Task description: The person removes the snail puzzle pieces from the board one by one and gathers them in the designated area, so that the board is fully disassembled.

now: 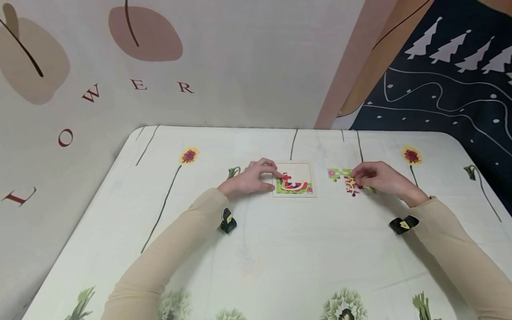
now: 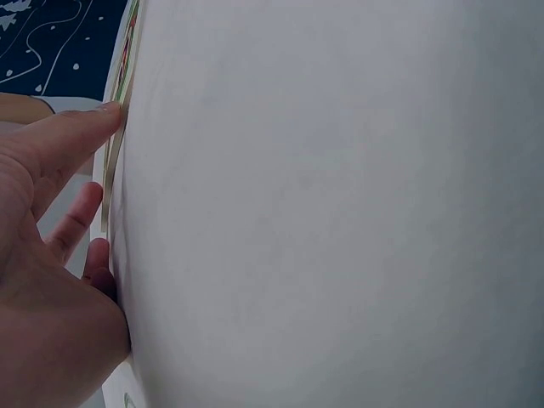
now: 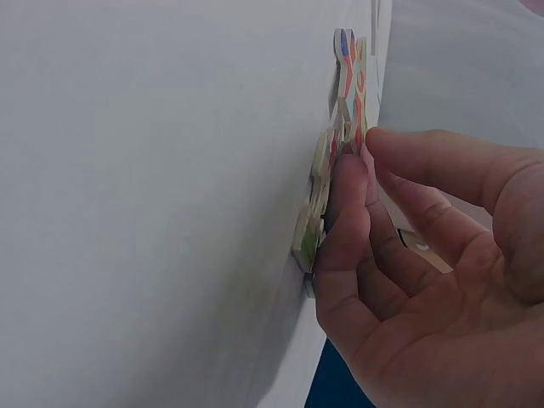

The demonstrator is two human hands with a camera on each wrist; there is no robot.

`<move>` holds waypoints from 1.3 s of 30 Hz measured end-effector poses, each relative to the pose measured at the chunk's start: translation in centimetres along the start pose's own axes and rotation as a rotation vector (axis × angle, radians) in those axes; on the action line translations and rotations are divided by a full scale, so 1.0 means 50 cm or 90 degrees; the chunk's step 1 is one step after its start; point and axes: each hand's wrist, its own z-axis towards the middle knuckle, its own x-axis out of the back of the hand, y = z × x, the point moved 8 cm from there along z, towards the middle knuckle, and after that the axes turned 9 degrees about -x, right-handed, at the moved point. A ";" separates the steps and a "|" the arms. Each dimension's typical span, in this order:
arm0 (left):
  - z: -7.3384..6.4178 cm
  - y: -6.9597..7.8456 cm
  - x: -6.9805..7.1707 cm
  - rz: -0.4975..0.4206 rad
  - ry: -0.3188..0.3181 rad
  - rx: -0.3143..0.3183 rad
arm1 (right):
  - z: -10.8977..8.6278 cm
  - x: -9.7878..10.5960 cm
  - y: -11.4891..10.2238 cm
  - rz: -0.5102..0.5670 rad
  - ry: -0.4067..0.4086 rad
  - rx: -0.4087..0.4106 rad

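Note:
A square wooden puzzle board (image 1: 314,178) lies on the table, its lower part filled with red, green and blue pieces and the upper part bare. At its left side rests my left hand (image 1: 256,178), fingers extended. The index fingertip touches a red puzzle piece in the board, and the thumb (image 2: 93,127) lies at the board's edge. To the right, my right hand (image 1: 378,180) pinches a puzzle piece (image 3: 360,93) between thumb and fingertips, close over several loose puzzle pieces (image 1: 333,174). The fingers partly hide these pieces.
A white tablecloth (image 1: 280,249) printed with flowers and stems covers the table. Behind it hangs a light cloth (image 1: 248,89) with printed letters, beside a dark blue cloth (image 1: 440,98) with white trees. Black wrist cameras sit on both sleeves.

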 end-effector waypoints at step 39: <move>-0.010 0.019 0.007 0.035 0.025 -0.009 | -0.005 -0.022 -0.045 0.063 0.026 0.008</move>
